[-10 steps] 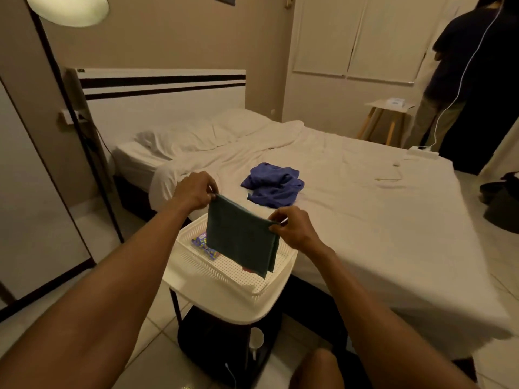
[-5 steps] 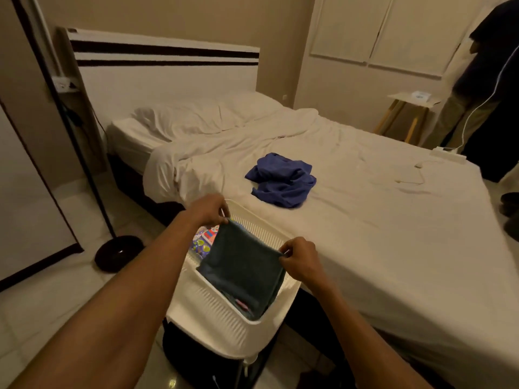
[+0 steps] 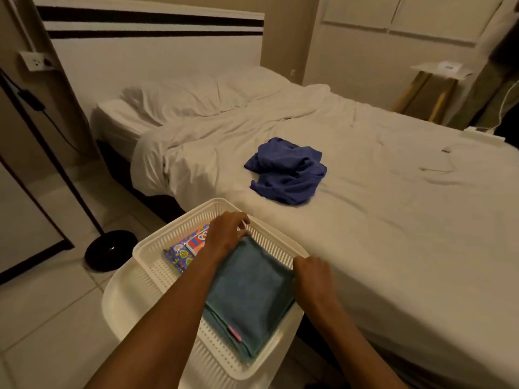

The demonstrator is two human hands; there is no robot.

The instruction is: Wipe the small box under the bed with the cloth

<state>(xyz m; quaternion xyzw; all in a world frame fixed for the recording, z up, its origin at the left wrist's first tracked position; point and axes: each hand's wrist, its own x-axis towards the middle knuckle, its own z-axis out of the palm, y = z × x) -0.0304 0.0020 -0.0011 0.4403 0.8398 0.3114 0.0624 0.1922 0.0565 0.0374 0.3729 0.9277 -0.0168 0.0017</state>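
Note:
A folded dark teal cloth (image 3: 250, 293) lies flat inside a white slotted plastic basket (image 3: 157, 248) beside the bed. My left hand (image 3: 227, 234) rests on the cloth's far corner, fingers pinching its edge. My right hand (image 3: 311, 272) holds the cloth's right edge against the basket wall. A colourful patterned packet (image 3: 182, 249) lies in the basket to the left of the cloth. The white bed (image 3: 393, 220) fills the right side; the dark gap under it shows no small box.
A crumpled blue garment (image 3: 286, 171) lies on the bed. A black floor lamp base (image 3: 109, 249) stands on the tiles to the left, its pole rising past a wall socket (image 3: 35, 61). A small wooden table (image 3: 438, 80) and a standing person are at the far right.
Both hands lowered the cloth from hanging above the basket until it lies flat inside it. The camera tilted down and moved closer.

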